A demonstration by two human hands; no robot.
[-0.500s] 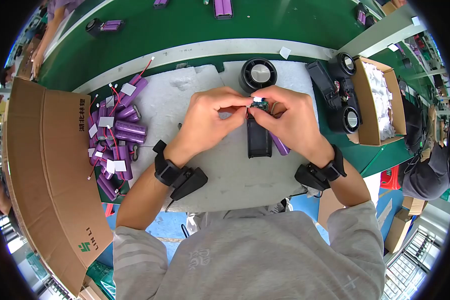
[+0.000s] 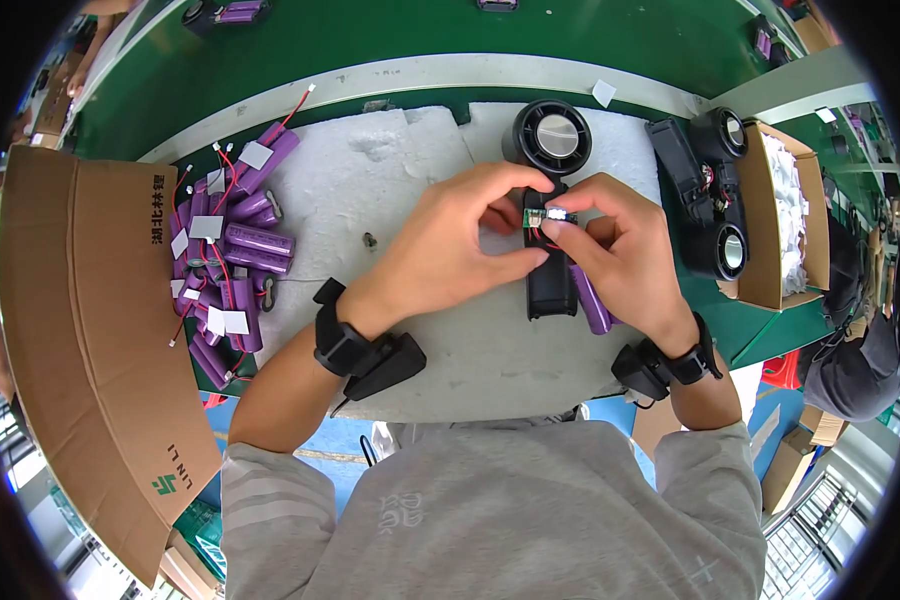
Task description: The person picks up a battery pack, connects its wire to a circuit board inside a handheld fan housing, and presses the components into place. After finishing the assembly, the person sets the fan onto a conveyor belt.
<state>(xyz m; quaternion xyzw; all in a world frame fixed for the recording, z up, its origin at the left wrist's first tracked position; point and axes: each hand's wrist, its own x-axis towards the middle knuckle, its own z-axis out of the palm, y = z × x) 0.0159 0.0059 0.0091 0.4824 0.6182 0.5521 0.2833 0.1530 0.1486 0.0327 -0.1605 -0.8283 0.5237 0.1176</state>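
Note:
A black handheld fan point(image 2: 551, 290) lies on the pale foam sheet, its round head point(image 2: 553, 137) pointing away from me and its handle toward me. Over the handle my right hand point(image 2: 625, 250) pinches a small green circuit board point(image 2: 533, 217) between thumb and forefinger. Thin red wires show just below the board. My left hand point(image 2: 460, 240) curves around the other side, thumb and forefinger spread apart, their tips close to the handle; whether they touch it I cannot tell. Beside the handle, partly under my right hand, is a purple battery cell point(image 2: 592, 302).
Purple battery packs point(image 2: 260, 240) with wires and white tags are heaped at left, next to a tall cardboard carton point(image 2: 100, 330). More black fans point(image 2: 712, 245) and an open box point(image 2: 820, 240) of white pieces stand right. A pale rail point(image 2: 420, 72) crosses behind the foam sheet point(image 2: 370, 150).
My left thumb and forefinger have parted from their pinch at the board. My right hand still grips the board, now turned with its green end leftward. The whole view has shifted slightly.

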